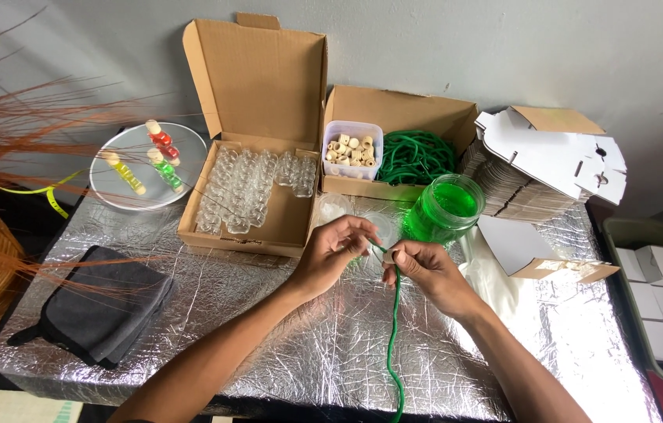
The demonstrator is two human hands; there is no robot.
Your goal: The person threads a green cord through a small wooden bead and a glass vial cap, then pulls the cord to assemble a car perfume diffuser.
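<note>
I see my left hand [337, 249] and right hand [419, 270] meeting above the crinkled silver-foil tabletop [269, 345], both pinched on a thin, rubbery green cord [395, 329] that trails down toward me. Just behind them stands a round jar of green liquid [445, 207]. Farther back, an open cardboard box [257, 141] holds rows of small clear glass vials [249, 188].
</note>
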